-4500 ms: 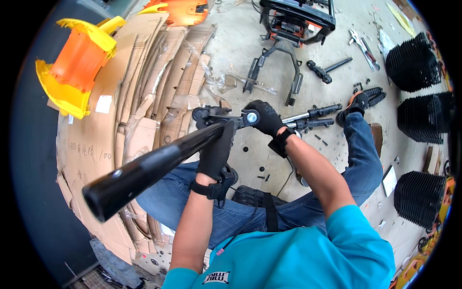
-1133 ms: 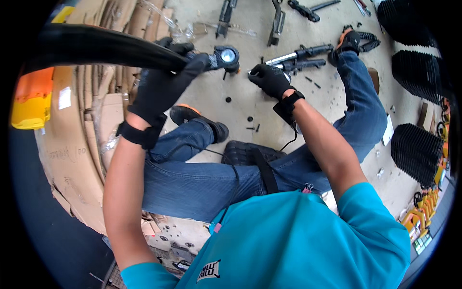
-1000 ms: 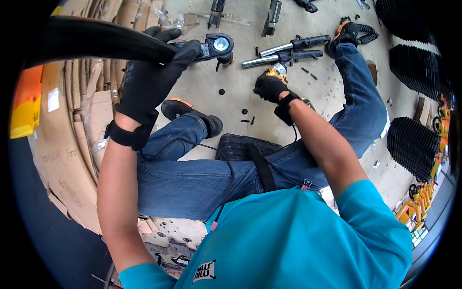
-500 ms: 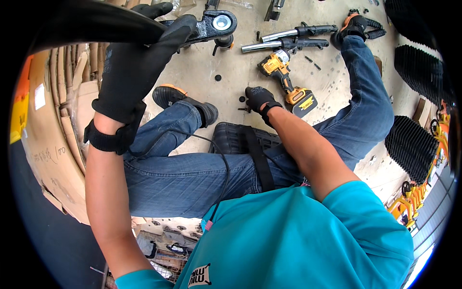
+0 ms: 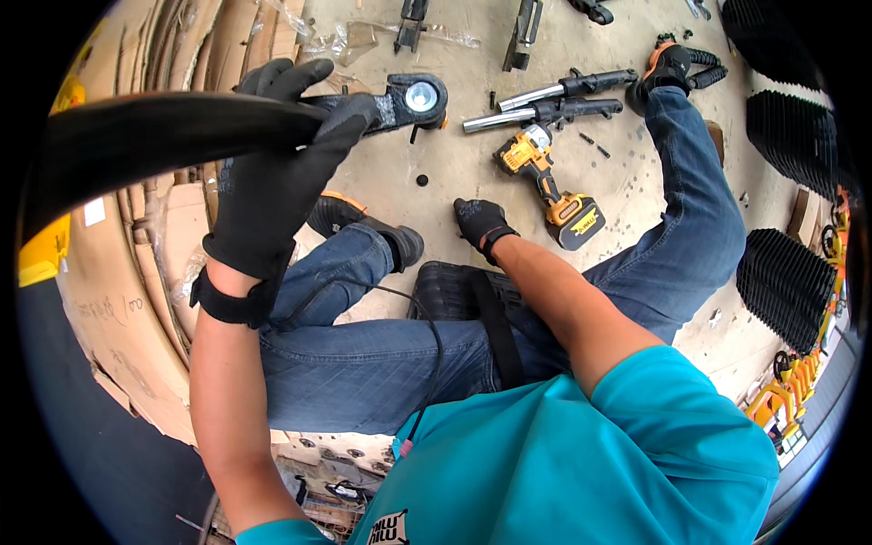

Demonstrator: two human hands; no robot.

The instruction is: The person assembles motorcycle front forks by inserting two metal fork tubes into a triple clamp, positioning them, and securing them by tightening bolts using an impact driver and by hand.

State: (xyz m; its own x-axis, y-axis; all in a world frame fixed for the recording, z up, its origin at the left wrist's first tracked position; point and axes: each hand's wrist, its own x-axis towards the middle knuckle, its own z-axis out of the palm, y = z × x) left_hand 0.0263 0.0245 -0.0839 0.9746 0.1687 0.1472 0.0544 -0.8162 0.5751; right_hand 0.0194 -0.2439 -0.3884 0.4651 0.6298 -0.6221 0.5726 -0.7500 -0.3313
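Note:
My left hand [image 5: 282,173], in a black glove, is closed around a black metal arm. The end of this black metal arm [image 5: 391,104] carries a round eye with a silver bushing. A long, curved black piece [image 5: 173,132] crosses in front of that hand; whether it joins the arm, I cannot tell. Low over the floor is my gloved right hand [image 5: 480,222], its fingers curled in. What lies in them is hidden. To its right a yellow-and-black cordless impact wrench [image 5: 545,182] rests on its side. A small black round cap [image 5: 421,180] lies between the hands.
Two black-and-silver shock-like tubes [image 5: 545,102] lie beyond the wrench, with small bolts [image 5: 595,145] nearby. Flattened cardboard [image 5: 118,272] is stacked at left. Black ribbed stacks [image 5: 788,282] and yellow parts [image 5: 777,400] line the right. My legs [image 5: 381,363] straddle a black seat [image 5: 445,286].
My right hand has shifted slightly left and now covers where a small cap and a bolt lay. The curved black piece has swung lower. The whole view has shifted.

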